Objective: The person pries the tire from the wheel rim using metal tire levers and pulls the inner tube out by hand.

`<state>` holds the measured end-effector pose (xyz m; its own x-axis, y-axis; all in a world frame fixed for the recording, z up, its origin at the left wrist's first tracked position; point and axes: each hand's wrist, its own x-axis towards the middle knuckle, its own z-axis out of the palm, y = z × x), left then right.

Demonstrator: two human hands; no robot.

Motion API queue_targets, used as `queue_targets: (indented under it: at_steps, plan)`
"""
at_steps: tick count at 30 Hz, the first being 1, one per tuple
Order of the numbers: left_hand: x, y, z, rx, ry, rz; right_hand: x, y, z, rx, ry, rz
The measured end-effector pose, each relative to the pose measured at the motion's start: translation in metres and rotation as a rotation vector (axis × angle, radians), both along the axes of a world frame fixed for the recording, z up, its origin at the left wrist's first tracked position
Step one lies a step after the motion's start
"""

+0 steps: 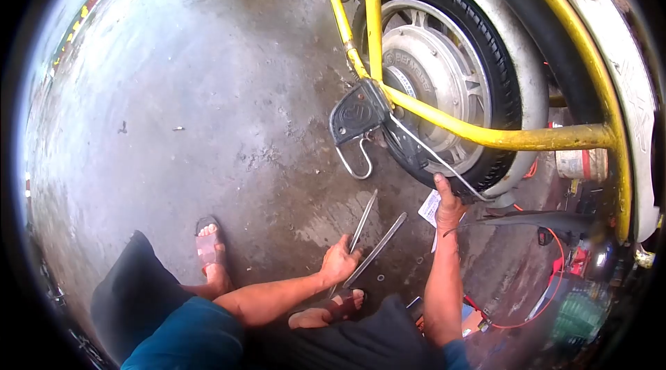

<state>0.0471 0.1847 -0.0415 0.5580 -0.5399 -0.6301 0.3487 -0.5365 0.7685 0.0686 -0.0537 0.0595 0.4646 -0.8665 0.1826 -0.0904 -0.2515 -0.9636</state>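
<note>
My left hand [340, 260] is closed around a long metal tire lever [364, 219], low over the floor. Just right of it lies a second tire lever [376, 250]. My right hand [449, 205] grips the bottom of a black tire [510, 85], thumb on its near side and the other fingers mostly hidden. The tire is on a silver hub-motor wheel [433, 78] under a grey fender [531, 57]. In front of the wheel are a yellow tubular frame [485, 132] and a black plastic cover [359, 113] with a bent metal hook [359, 170] below it.
A white printed paper [430, 209] lies by my right hand. On the right are a white bucket [581, 164], an orange cord [558, 280], a green container [577, 318] and scattered tools. My sandaled feet [210, 248] rest on the wet-looking concrete floor [159, 113].
</note>
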Motion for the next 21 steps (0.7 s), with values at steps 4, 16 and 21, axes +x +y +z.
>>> queue_targets:
  at_steps: [4, 16, 21]
  plan:
    - [0.001, 0.005, 0.002, -0.004, -0.015, 0.0, 0.002, 0.0, -0.001, -0.012, -0.042, 0.003]
    - [-0.002, -0.003, 0.004, -0.23, 0.104, 0.093, -0.012, -0.011, -0.01, 0.077, 0.187, 0.058]
    - [0.013, -0.008, 0.023, -0.134, 0.092, 0.09, -0.01, -0.007, -0.017, 0.107, 0.101, 0.02]
